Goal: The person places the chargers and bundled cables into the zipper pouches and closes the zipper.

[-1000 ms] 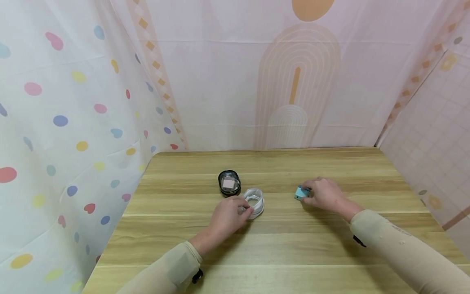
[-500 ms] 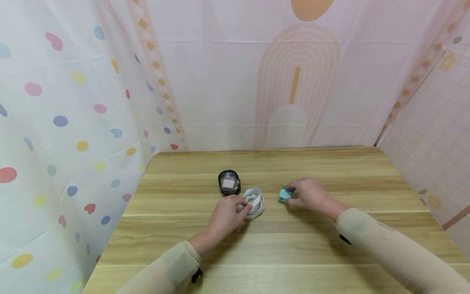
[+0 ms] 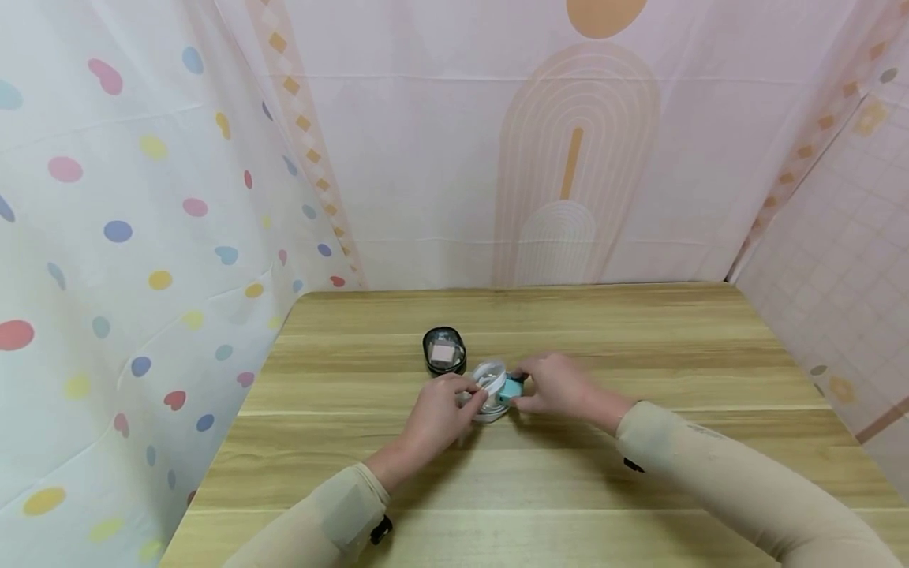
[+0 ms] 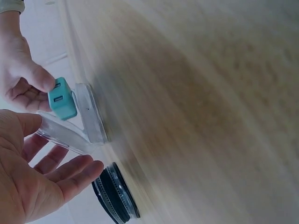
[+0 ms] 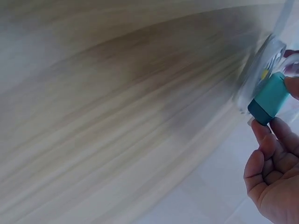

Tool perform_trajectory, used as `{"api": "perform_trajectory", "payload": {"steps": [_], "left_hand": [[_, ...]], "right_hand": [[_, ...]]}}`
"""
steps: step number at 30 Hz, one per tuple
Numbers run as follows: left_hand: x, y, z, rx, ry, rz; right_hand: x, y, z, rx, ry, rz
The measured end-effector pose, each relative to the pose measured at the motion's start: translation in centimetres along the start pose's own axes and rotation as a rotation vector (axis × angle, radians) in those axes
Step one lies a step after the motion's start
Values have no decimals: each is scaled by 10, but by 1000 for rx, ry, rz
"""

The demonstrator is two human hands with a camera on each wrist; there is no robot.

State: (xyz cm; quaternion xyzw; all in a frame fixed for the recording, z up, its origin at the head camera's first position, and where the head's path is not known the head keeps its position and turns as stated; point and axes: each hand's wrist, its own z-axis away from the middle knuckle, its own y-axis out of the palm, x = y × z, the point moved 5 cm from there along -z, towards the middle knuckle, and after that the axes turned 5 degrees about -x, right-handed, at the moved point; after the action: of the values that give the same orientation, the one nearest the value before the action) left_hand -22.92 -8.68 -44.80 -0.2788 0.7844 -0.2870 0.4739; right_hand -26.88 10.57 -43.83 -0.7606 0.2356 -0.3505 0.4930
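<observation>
My left hand [image 3: 439, 416] pinches the raised lid [image 4: 60, 132] of a small clear case with a white rim [image 4: 96, 116], thumb on one side and fingers on the other. The case stands on the table with its lid up. Over its opening, my right hand [image 3: 561, 386] holds a turquoise USB charger [image 4: 63, 100] between thumb and fingers. Two USB slots face the left wrist camera. In the right wrist view, a darker teal end of the charger [image 5: 271, 95] shows near the fingertips, close to the case's rim.
A black-rimmed oval zip case [image 3: 444, 371] with a clear top stands just behind the left hand, a pale pink block inside it. The wooden table [image 3: 639, 331] reaches back to a patterned curtain [image 3: 426, 158].
My right hand has moved left across the table with the USB charger, from well right of the clear case to over it. The left hand has stayed at the lid.
</observation>
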Motion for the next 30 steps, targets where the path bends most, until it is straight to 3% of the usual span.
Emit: {"api": "perform_trajectory", "payload": {"steps": [9, 15, 20, 30], "left_hand": [[-4, 0, 1, 2, 18, 54], [-4, 1, 0, -15, 48, 23], [-3, 5, 1, 30, 55, -30], [3, 4, 3, 58, -37, -22]], "right_hand": [[13, 13, -6, -46, 108, -120], [20, 18, -7, -63, 111, -80], [18, 21, -6, -35, 136, -52], [0, 6, 0, -52, 128, -95]]}}
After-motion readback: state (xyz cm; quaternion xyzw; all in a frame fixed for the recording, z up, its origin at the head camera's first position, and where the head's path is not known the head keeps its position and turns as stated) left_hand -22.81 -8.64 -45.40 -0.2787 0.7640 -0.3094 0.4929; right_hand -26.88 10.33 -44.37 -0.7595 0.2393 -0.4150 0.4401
